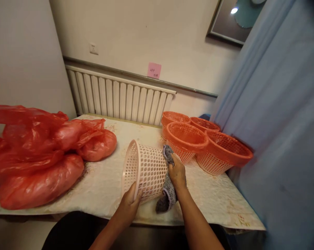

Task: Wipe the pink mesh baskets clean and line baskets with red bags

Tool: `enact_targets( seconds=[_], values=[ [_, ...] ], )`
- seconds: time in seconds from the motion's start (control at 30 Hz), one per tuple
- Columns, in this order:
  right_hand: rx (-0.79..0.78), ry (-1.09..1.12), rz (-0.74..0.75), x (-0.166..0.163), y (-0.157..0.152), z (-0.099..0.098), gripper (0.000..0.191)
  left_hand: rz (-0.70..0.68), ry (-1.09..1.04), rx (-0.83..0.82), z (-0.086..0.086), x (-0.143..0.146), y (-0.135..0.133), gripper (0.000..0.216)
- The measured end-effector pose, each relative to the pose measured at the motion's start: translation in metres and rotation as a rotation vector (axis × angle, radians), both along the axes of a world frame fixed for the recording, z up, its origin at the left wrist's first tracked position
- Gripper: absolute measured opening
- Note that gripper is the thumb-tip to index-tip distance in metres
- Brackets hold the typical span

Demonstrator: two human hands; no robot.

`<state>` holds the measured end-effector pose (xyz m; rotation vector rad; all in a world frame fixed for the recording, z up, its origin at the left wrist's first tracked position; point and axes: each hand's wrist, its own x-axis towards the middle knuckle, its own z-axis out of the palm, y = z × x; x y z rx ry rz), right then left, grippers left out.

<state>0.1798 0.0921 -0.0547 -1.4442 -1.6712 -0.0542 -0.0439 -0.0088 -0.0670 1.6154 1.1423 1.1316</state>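
A pale pink plastic mesh basket [146, 168] lies on its side near the table's front edge, its mouth turned to the left. My left hand [129, 203] grips its lower rim from below. My right hand [177, 173] presses a grey cloth [168, 192] against the basket's base; the cloth hangs down past the wrist.
Several orange mesh baskets [188, 139] stand at the back right of the table [105, 180], which has a pale patterned cover. Bulging red plastic bags [42, 152] fill the left side. A white radiator [117, 95] lines the wall behind. A blue curtain [282, 132] hangs at right.
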Motion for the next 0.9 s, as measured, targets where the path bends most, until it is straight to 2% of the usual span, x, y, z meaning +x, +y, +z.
enact_targets(
  seconds=[0.2,0.5,0.9],
  values=[
    [0.049,0.04,-0.068,0.004,-0.005,-0.013,0.054,-0.021,-0.019,0.012,-0.009,-0.002,-0.001,0.041],
    [0.08,-0.008,-0.085,0.005,-0.008,-0.026,0.055,-0.026,-0.013,0.036,-0.025,-0.007,-0.002,0.044],
    [0.128,-0.061,-0.115,0.006,-0.011,-0.031,0.057,-0.051,-0.053,0.022,-0.026,-0.007,-0.006,0.041]
  ],
)
